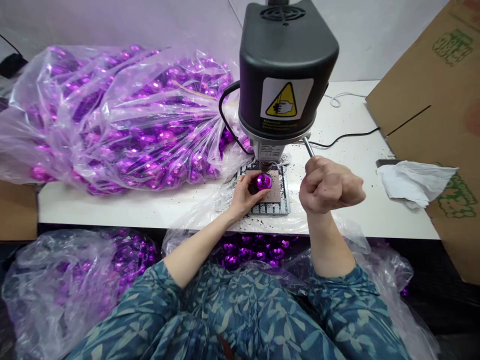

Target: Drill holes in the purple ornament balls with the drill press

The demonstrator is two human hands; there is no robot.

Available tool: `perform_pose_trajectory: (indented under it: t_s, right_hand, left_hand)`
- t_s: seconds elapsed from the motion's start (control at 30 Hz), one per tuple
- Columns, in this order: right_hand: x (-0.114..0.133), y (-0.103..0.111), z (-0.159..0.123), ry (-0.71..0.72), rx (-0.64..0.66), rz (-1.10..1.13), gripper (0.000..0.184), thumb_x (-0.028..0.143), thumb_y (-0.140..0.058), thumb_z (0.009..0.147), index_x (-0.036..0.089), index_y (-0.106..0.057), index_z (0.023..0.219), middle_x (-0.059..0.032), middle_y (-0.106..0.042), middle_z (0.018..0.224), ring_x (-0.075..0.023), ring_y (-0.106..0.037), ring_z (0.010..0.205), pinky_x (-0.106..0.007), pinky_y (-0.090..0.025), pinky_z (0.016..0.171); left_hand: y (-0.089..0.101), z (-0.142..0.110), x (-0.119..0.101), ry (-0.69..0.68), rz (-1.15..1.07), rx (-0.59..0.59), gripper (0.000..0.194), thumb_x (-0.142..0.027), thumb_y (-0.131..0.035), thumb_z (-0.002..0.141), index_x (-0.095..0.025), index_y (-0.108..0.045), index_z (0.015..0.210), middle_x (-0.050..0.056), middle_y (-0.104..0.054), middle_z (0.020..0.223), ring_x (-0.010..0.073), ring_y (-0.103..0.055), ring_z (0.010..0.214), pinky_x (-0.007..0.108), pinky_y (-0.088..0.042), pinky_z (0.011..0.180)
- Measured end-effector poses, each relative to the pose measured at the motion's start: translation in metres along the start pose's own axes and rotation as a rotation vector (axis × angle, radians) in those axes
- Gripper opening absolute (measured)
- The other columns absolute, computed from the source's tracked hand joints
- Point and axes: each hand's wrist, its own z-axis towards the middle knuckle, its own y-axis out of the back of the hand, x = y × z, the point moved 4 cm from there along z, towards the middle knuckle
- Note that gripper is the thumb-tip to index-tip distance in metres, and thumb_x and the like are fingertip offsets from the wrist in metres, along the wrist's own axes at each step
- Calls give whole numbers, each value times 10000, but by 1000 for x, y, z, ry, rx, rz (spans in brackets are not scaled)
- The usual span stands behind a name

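My left hand (245,194) grips a shiny purple faceted ball (264,181) between thumb and fingers. The ball rests on a square brown board (275,192) on the slotted metal base (285,205) of a drill press (288,55). The spindle tip of the press comes down at the top of the ball; whether it has entered the ball I cannot tell. My right hand (330,185) is closed in a fist around the end of the metal feed lever (308,146), to the right of the press head.
A large clear bag (123,120) full of purple balls lies on the white table (112,212), left of the press. Dark shavings surround the base. More purple balls (258,252) in plastic sit below the front edge. Crumpled white paper (412,180) and a cardboard box (423,110) stand right.
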Motion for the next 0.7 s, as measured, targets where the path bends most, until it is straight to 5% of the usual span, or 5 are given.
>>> perform_pose_trajectory:
  t_s: [0.13, 0.33, 0.53, 0.6, 0.7]
  right_hand:
    - [17, -9, 19, 132, -18, 116, 557, 226, -567, 943, 154, -169, 560, 80, -178, 387, -10, -168, 315, -205, -155, 338]
    - [8, -28, 70, -202, -40, 115, 461, 312, -670, 893, 198, -396, 540, 95, -242, 418, -39, -301, 349, -242, -285, 413]
    - [4, -30, 75, -204, -25, 166, 468, 291, -627, 923, 188, -375, 543, 97, -229, 449, 2, -319, 377, -210, -447, 533]
    - [7, -31, 74, -216, -22, 144, 484, 231, -575, 946, 193, -344, 523, 89, -262, 448, 12, -322, 385, -224, -527, 639]
    - [9, -33, 75, -214, -29, 117, 478, 158, -503, 960, 206, -329, 517, 84, -266, 432, -3, -300, 375, -220, -500, 597]
  left_hand:
    - [-4, 2, 0, 20, 5, -7, 518, -265, -901, 785, -223, -661, 1243, 83, -728, 1168, 257, -670, 1109, 405, -561, 972]
    - [19, -24, -24, 71, 183, -38, 481, -333, -885, 771, -180, -614, 1137, 100, -699, 1087, 263, -655, 1015, 397, -567, 851]
    - [72, -75, -54, -27, 449, 675, 484, -630, -792, 827, -191, -612, 924, 53, -684, 800, 256, -641, 787, 353, -534, 664]
    - [87, -60, -53, -50, 436, 635, 369, -552, -674, 961, -186, -637, 996, 70, -723, 880, 245, -671, 814, 355, -554, 700]
    - [97, 2, -37, -117, 444, 297, 191, -222, -465, 1059, -179, -640, 1122, 102, -741, 1057, 226, -696, 951, 380, -580, 860]
